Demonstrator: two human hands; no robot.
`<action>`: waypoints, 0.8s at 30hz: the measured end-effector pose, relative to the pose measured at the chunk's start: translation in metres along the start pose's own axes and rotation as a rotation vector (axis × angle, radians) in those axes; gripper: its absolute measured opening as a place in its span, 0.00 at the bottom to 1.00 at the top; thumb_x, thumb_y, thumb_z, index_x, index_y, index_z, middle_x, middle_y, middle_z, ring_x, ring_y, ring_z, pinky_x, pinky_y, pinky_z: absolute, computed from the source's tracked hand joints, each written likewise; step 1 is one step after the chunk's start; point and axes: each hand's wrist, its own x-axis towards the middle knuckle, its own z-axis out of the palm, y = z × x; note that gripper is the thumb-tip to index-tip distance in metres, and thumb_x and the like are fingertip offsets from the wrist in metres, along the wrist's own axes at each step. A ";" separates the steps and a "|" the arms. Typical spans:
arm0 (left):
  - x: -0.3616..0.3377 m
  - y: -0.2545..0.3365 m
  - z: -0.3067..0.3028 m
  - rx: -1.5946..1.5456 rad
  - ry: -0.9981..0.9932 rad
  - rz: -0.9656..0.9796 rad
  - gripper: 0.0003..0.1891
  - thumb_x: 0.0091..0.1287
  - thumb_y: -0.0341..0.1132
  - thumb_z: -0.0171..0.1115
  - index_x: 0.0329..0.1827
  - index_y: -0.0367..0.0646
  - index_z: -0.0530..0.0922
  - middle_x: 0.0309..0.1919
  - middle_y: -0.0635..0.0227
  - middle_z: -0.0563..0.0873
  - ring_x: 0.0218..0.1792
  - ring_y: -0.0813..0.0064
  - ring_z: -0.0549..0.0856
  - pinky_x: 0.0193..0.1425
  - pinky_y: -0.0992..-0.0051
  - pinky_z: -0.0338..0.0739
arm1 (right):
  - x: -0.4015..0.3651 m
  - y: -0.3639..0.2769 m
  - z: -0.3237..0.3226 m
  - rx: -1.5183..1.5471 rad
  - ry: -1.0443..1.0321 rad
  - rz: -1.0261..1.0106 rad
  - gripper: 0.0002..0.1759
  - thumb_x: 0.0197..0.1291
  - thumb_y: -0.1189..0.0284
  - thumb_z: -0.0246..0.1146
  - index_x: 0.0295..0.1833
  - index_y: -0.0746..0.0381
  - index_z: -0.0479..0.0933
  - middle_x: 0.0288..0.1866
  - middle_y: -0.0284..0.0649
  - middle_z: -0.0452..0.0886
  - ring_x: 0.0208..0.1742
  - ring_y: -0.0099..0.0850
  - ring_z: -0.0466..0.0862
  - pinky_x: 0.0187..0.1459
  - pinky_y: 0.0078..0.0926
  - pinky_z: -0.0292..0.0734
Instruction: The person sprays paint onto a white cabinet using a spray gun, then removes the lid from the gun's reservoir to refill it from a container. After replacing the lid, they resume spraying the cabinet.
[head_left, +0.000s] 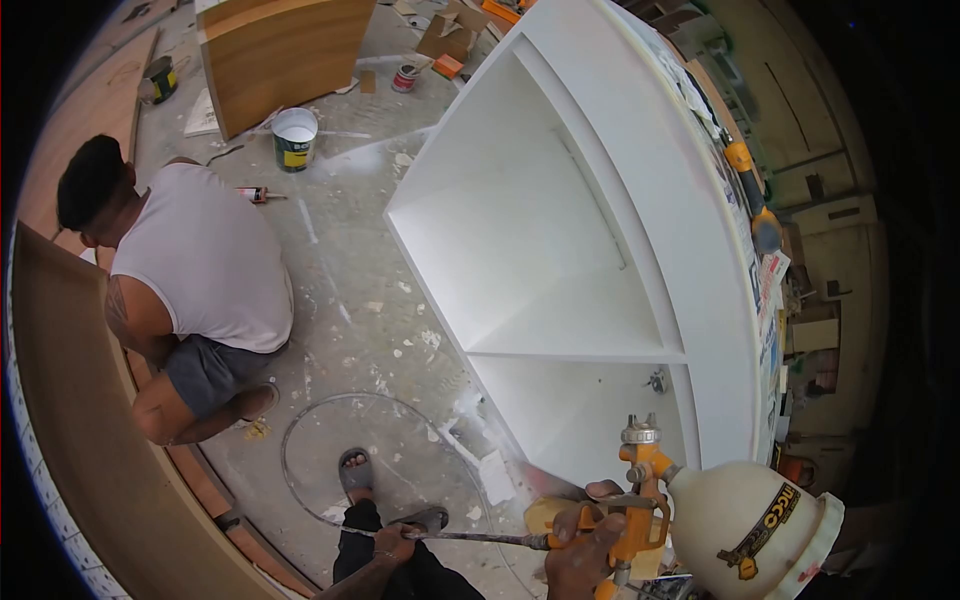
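My right hand point(582, 548) is wrapped around the handle of an orange spray gun point(641, 500), low on the right. The gun's metal nozzle faces the white cabinet, and its pale paint cup point(745, 525) sticks out to the right. From the gun a dark air hose point(480, 538) runs left to my left hand point(393, 545), whose fingers are closed around it. In front of the gun stands a white-painted cabinet point(540, 230) with open compartments. A small metal fitting point(657, 380) shows in the lower compartment.
Another person in a white sleeveless top point(215, 255) crouches at left beside a long wooden panel point(90, 420). A paint bucket point(295, 140), a sealant tube point(260, 194) and a brown wooden box point(285, 60) stand or lie behind. The hose loops across the spattered floor point(350, 260) near my feet.
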 end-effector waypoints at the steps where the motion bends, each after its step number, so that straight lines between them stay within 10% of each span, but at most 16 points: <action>1: 0.000 0.002 -0.001 0.004 -0.006 -0.001 0.11 0.59 0.45 0.69 0.35 0.47 0.86 0.33 0.57 0.88 0.39 0.57 0.88 0.46 0.63 0.81 | 0.001 0.003 -0.003 0.018 -0.010 0.010 0.36 0.65 0.40 0.53 0.51 0.67 0.62 0.44 0.39 0.71 0.18 0.22 0.68 0.23 0.22 0.68; 24: -0.001 0.012 -0.003 0.002 -0.064 -0.057 0.12 0.59 0.48 0.68 0.36 0.50 0.87 0.36 0.60 0.89 0.43 0.57 0.87 0.51 0.61 0.78 | 0.000 0.011 -0.016 0.101 0.040 -0.056 0.31 0.67 0.47 0.56 0.48 0.70 0.67 0.42 0.40 0.77 0.15 0.20 0.71 0.18 0.17 0.70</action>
